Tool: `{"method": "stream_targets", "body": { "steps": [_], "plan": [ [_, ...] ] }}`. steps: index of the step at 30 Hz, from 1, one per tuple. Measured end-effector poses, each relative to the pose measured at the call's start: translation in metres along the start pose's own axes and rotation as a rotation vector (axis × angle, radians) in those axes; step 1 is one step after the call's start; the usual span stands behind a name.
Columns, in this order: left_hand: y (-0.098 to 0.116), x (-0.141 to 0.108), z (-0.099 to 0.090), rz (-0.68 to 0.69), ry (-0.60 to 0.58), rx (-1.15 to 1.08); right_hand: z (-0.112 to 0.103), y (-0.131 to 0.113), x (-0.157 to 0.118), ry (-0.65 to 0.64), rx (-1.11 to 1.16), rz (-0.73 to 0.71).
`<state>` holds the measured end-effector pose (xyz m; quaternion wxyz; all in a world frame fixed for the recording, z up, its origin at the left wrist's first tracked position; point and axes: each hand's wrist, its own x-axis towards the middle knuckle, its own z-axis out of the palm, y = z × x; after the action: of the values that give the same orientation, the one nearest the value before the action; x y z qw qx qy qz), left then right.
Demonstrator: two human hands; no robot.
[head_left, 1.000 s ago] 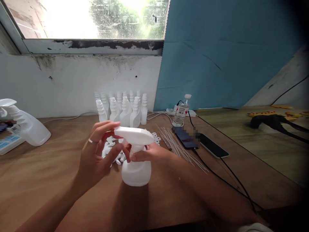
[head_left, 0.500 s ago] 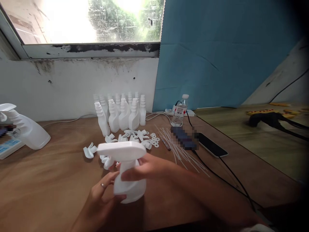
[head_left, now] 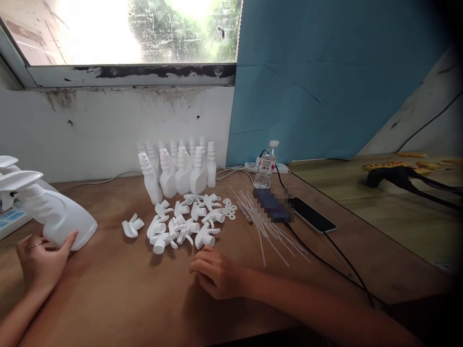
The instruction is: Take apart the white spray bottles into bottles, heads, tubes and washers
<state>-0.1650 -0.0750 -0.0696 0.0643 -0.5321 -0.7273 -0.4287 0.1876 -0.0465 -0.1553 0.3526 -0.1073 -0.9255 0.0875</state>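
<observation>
At the far left, my left hand (head_left: 45,262) grips a white spray bottle (head_left: 74,219) by its lower body. The bottle leans to the left, with its trigger head toward the picture's edge. Behind it shows the spray head (head_left: 7,161) of another white spray bottle, mostly hidden. My right hand (head_left: 217,273) rests over the table with its fingers curled in, and nothing shows in it. Just beyond that hand is a pile of loose white trigger spray heads (head_left: 181,224). One separate spray head (head_left: 132,225) lies left of the pile.
Several open white bottles (head_left: 183,171) stand by the wall. Small white rings (head_left: 229,208), thin white tubes (head_left: 273,229) and a pen (head_left: 246,214) lie right of the pile. Farther right are a water bottle (head_left: 266,166), a phone (head_left: 314,215) and black cables.
The assembled spray bottle has moved from the middle to the far left in my left hand. My right hand has let go of it and curled its fingers near the spray heads.
</observation>
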Motion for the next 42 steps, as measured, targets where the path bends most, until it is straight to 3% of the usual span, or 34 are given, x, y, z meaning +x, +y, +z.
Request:
{"method": "stream_targets", "body": {
  "steps": [3, 9, 12, 15, 17, 19, 21, 25, 29, 32, 35, 38, 40, 42],
  "plan": [
    [-0.013, 0.024, 0.017, -0.058, 0.076, 0.032, 0.002, 0.001, 0.001, -0.004, -0.049, -0.06],
    [-0.098, 0.067, 0.05, -0.285, 0.253, 0.138, 0.001, 0.005, -0.002, 0.032, -0.044, -0.01],
    [-0.127, 0.075, 0.054, -0.235, 0.319, 0.131, -0.003, 0.01, -0.001, 0.045, -0.066, -0.009],
    [-0.136, 0.071, 0.055, -0.157, 0.448, 0.15, -0.015, 0.025, -0.002, 0.041, -0.178, -0.035],
    [-0.13, 0.064, 0.058, -0.093, 0.473, 0.168, -0.029, 0.041, -0.004, 0.046, -0.271, -0.011],
    [-0.116, 0.053, 0.066, -0.007, 0.391, 0.17, -0.045, 0.061, -0.007, 0.072, -0.36, 0.101],
    [-0.095, 0.04, 0.076, 0.11, 0.201, 0.132, -0.06, 0.08, -0.012, 0.064, -0.437, 0.318],
    [-0.055, 0.013, 0.099, 0.352, -0.224, 0.07, -0.075, 0.105, -0.025, -0.139, -0.586, 0.729],
    [-0.045, 0.003, 0.115, 0.352, -0.413, 0.211, -0.072, 0.113, -0.032, -0.202, -0.59, 0.804],
    [-0.047, 0.003, 0.115, 0.396, -0.384, 0.145, -0.069, 0.115, -0.032, -0.203, -0.576, 0.792],
    [-0.037, -0.001, 0.105, 0.408, -0.147, -0.002, -0.068, 0.116, -0.032, -0.184, -0.555, 0.791],
    [-0.007, -0.016, 0.092, 0.432, 0.103, -0.101, -0.069, 0.118, -0.032, -0.168, -0.53, 0.786],
    [0.02, -0.034, 0.086, 0.517, 0.125, -0.191, -0.071, 0.119, -0.032, -0.17, -0.517, 0.775],
    [0.05, -0.055, 0.084, 0.634, 0.013, -0.3, -0.072, 0.12, -0.032, -0.177, -0.516, 0.76]
  ]
}}
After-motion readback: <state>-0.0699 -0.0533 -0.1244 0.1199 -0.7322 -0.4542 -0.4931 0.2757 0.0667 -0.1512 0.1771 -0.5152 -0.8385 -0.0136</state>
